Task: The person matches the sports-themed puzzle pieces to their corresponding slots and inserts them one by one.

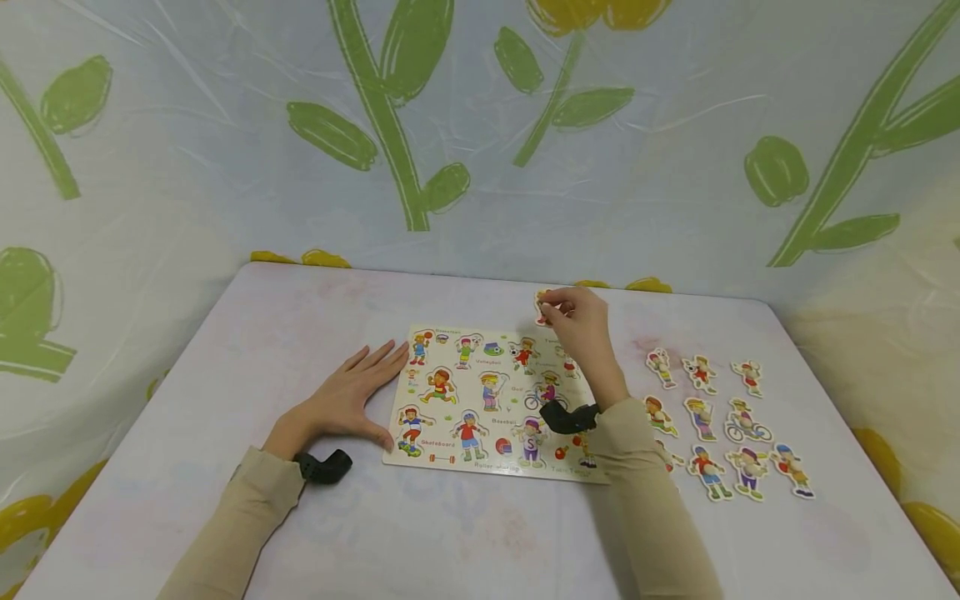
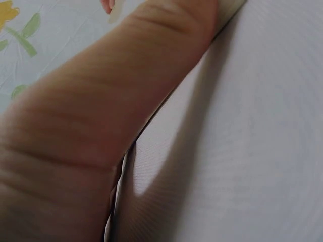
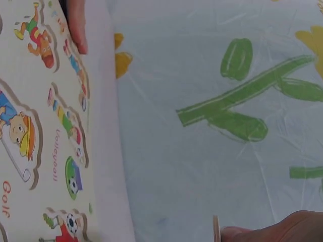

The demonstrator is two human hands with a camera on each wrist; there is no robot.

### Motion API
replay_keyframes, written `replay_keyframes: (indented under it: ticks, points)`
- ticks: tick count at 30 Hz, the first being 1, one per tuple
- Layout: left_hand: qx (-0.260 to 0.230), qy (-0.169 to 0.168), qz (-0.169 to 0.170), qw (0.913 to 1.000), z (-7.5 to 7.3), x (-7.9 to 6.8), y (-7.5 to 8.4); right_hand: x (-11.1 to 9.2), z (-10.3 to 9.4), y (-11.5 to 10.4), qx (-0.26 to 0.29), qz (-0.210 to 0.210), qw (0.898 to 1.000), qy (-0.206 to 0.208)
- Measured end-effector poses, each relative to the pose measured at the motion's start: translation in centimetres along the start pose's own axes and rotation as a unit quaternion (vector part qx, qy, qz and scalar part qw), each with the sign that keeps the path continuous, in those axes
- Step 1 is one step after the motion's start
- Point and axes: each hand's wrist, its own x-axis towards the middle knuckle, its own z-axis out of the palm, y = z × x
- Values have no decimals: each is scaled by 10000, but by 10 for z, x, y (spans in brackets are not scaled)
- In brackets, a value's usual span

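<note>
The right hand (image 1: 581, 325) has its fingers pinching a small puzzle piece (image 1: 541, 310), held up near the far edge of the sports puzzle board (image 1: 468, 392). The left hand (image 1: 348, 400) has its fingers spread wide, touching the board's left side. On the tabletop (image 1: 420, 533), a bike rider piece (image 1: 742, 421) and a golfer piece (image 1: 700, 419) lie right of the board.

Shows pale, glossy sheeting (image 1: 675, 192) printed with broad green stems (image 1: 397, 158) and yellow flowers (image 1: 566, 12); rises behind a whitish, flat-topped table (image 1: 420, 542).
</note>
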Motion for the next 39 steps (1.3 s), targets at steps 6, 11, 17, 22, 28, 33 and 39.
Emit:
replay_keyframes:
  ticks: [6,11,17,22,28,33,39]
  points:
    - [-20,1,4,10000,-1,0,0,5,13,-12,135,-53,9999,-86]
    - [-30,-9,13,10000,-1,0,1,8,27,-20,161,-203,9996,-144]
    - [-21,-13,1,10000,-1,0,1,13,42,-27,148,-432,9986,-252]
    - [20,1,23,10000,-1,0,1,16,53,-33,86,-446,9980,-434]
    - [-17,23,38,10000,-1,0,0,20,66,-39,26,-539,9969,-578]
    - [6,-22,-26,10000,0,0,0,23,77,-43,-11,-685,9956,-640]
    - [-19,-11,-27,10000,0,-1,-1,24,87,-51,-75,-771,9937,-815]
